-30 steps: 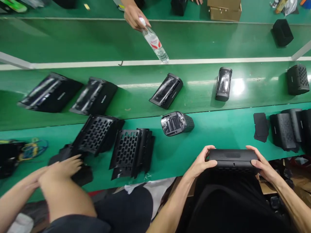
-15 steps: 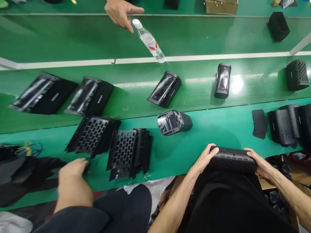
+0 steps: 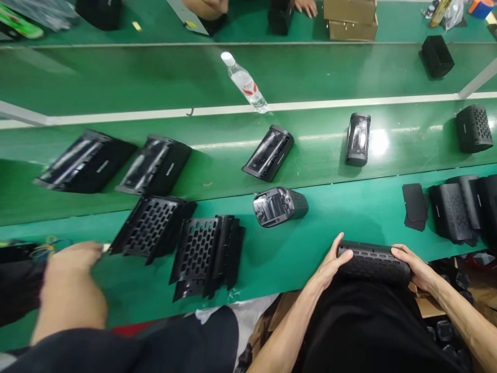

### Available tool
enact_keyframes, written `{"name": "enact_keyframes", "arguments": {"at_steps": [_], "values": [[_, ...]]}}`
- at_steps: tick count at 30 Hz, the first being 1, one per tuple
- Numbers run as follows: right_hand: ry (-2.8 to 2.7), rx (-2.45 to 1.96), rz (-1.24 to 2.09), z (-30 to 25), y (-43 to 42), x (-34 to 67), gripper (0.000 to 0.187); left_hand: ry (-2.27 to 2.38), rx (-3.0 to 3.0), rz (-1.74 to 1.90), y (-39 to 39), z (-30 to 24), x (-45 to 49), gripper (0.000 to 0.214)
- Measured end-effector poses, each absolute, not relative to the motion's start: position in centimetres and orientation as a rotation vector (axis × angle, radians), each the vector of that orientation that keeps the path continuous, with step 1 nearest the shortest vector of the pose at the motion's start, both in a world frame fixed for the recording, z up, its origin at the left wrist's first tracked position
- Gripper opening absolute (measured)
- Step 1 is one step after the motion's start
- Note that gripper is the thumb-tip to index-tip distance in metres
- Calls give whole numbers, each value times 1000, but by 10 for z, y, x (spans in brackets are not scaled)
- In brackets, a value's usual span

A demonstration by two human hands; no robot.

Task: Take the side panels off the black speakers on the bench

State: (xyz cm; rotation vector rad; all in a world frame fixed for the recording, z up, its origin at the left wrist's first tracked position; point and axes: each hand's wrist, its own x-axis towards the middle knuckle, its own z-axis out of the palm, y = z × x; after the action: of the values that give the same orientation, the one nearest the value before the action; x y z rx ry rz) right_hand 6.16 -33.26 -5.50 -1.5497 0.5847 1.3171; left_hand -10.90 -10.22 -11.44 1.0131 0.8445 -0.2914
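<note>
1. Rolled over since the earlier frame, the black bar speaker [image 3: 373, 263] now shows its perforated grille upward, and the bottled water [image 3: 245, 83] lies alone on the far belt, no longer in a far worker's hand.
2. Closest in, the person's left hand [image 3: 330, 264] and right hand [image 3: 413, 264] grip the speaker's two ends. Their fingers [image 3: 344, 253] are clamped on it, and it sits over the near edge of the green counter [image 3: 310, 238], just in front of the person's black shirt.
3. To the left, a neighbour's blurred hand [image 3: 73, 261] reaches just beside a black perforated grille [image 3: 149, 228]. I cannot tell whether its fingers are apart or together.
4. Beside that grille lies a stack of similar grilles [image 3: 204, 256]. Further right sit an opened speaker housing [image 3: 277, 206], a pile of black sheets [image 3: 414, 207] and a row of assembled speakers [image 3: 452, 213].
5. On the middle belt [image 3: 217, 155], five more speaker housings [image 3: 267, 153] lie well apart in a line.
6. Farthest off, a black block [image 3: 437, 56] and cardboard boxes [image 3: 351, 20] sit on the far belt, with two far hands [image 3: 306, 5] at its edge.
</note>
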Motion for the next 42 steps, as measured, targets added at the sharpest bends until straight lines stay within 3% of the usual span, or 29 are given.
{"name": "enact_keyframes", "arguments": {"at_steps": [3,8,15,17,20,25,30,34,39,42], "values": [[527,-1503,1338,-45,-333,68,63,746,1013,-244,-93,-110,-104,109],[412,-1343,1458,-24,-344,94,58,565,1111,-219,-70,-99,-87,96],[286,-1125,1780,-25,-331,110,76,267,1063,-291,-60,-92,-40,98],[294,-1096,1805,-29,-327,108,71,305,979,-268,-63,-98,-30,95],[310,-1131,1718,-31,-320,107,67,404,878,-164,-70,-112,-23,89],[273,-1263,1554,-31,-304,115,77,576,707,14,-89,-133,-18,92],[200,-1342,1616,-44,-300,132,84,672,576,52,-104,-140,-10,100],[124,-1373,1662,-60,-303,140,99,794,626,120,-108,-141,1,84],[-66,-1798,1371,-71,-299,128,125,859,787,98,-102,-136,29,76],[46,-1813,1222,-67,-297,134,119,902,849,85,-100,-117,43,82]]}}
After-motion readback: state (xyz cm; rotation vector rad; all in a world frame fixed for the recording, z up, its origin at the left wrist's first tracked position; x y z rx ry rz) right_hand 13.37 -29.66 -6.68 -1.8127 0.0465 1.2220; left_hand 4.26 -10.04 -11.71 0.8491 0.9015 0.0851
